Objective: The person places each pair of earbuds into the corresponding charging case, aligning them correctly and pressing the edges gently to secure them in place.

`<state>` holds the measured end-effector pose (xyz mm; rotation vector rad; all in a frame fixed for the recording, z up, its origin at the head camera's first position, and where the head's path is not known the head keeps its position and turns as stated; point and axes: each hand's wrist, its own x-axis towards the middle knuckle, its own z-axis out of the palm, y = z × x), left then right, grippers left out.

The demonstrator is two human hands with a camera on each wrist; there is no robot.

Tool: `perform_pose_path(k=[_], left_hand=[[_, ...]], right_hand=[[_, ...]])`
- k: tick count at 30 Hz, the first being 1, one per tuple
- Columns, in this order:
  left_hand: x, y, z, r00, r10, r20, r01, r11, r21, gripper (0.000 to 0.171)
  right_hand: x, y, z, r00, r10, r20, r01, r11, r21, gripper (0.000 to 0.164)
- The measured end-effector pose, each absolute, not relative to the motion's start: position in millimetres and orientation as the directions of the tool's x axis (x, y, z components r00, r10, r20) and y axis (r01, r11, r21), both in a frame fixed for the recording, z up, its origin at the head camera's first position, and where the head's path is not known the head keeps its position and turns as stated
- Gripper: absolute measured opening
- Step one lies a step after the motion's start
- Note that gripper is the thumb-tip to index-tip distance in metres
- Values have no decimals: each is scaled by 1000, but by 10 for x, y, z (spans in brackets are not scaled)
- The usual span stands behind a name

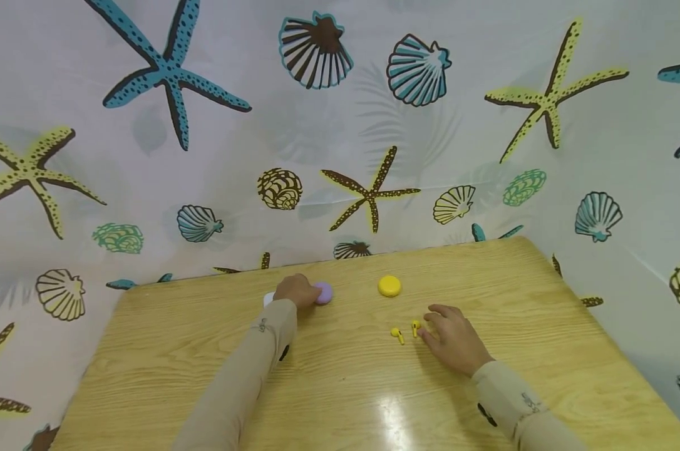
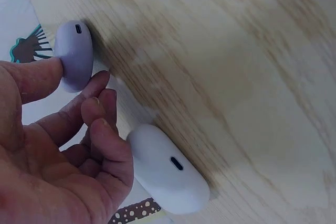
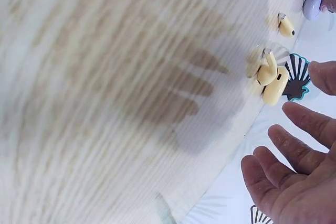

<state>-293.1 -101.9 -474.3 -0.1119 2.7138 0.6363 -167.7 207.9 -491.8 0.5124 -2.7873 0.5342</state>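
At the back left of the table my left hand (image 1: pixel 297 290) pinches a purple earbud case (image 1: pixel 324 293) with its thumb, the index finger close by the case's lower end in the left wrist view. Its other fingers curl beside a white earbud case (image 2: pixel 168 169), which the hand mostly covers in the head view. My right hand (image 1: pixel 453 338) hovers with spread, bent fingers and holds nothing. Just left of its thumb lies one yellow earbud (image 1: pixel 416 328), with a second yellow earbud (image 1: pixel 397 334) beside it. Behind them sits a closed yellow earbud case (image 1: pixel 389 286).
The wooden table (image 1: pixel 340 401) carries these things. Behind it and at its sides hangs a white cloth (image 1: pixel 340 125) printed with starfish and shells.
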Motion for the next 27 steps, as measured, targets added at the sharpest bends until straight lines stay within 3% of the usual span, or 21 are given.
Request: perform_pose_path(k=[14,17,21,27], left_hand=[[-2929,-1237,-4703,-957,-22,-290,-129,926,354,34],[-2867,-1262,-4661,-971,-19,-238,-117,907,405,38],[-2686,-1280,-4590,-987,32,-155,-49,870,490,31],[-2363,-1288,-4582,-976,184,-115,84,810,581,21]], right_hand=[[-1800,2014,-4928,-916,-298,267,-377,867,-326,30],[-1908,2002,-4899,-917,-298,264,-377,863,-337,30],[-2138,1933,-4857,-926,-295,238,-364,865,-346,37],[-2489,1811,-4877,-972,-221,81,-235,901,-364,57]])
